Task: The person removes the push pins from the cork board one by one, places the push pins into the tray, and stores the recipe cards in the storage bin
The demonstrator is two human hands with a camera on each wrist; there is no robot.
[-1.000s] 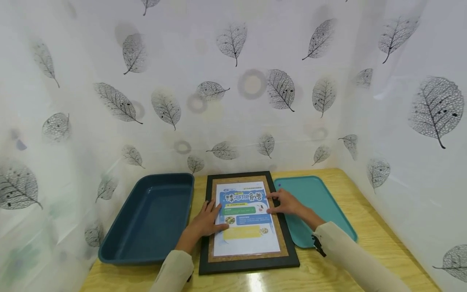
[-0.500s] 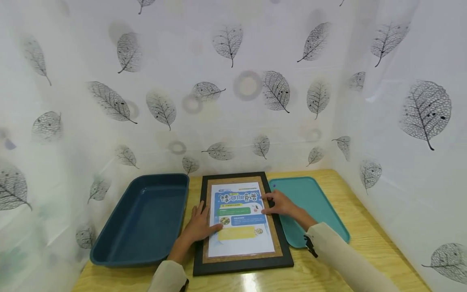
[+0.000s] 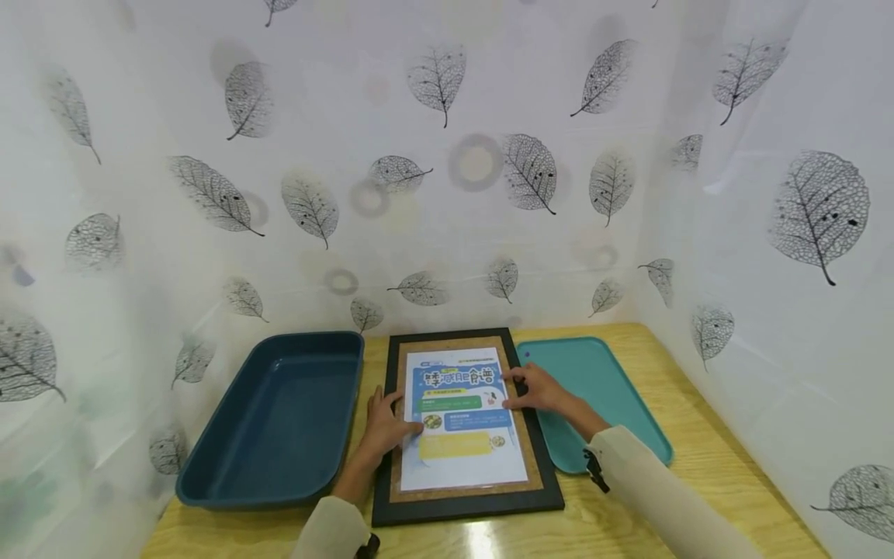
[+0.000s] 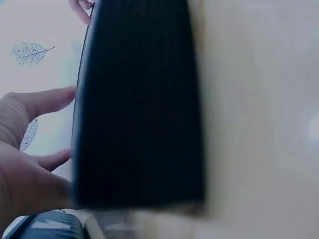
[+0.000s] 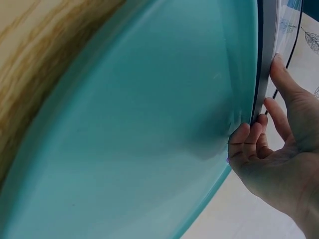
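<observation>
A white printed poster [image 3: 462,470] with a blue heading and green, blue and yellow boxes lies on a cork panel inside a black frame [image 3: 471,508], flat on the table. My left hand [image 3: 379,428] is at its left side: the thumb reaches over the poster, the fingers are along the left border. My right hand [image 3: 541,392] touches the poster's right edge with thumb and index finger. In the right wrist view its other fingers [image 5: 247,142] bend beside the frame and over the tray's rim. The left wrist view is mostly filled by the blurred dark frame [image 4: 139,109].
A deep dark-blue basin [image 3: 279,419] stands left of the frame. A shallow teal tray [image 3: 594,388] lies to the right, partly beneath the right arm. White curtain [image 3: 447,194] with leaf prints surrounds the wooden table [image 3: 705,466] at the back and sides.
The left hand's fingers have drawn from the poster's left edge back to the frame border, the thumb staying over the poster. The right hand keeps its place. The head view has shifted slightly.
</observation>
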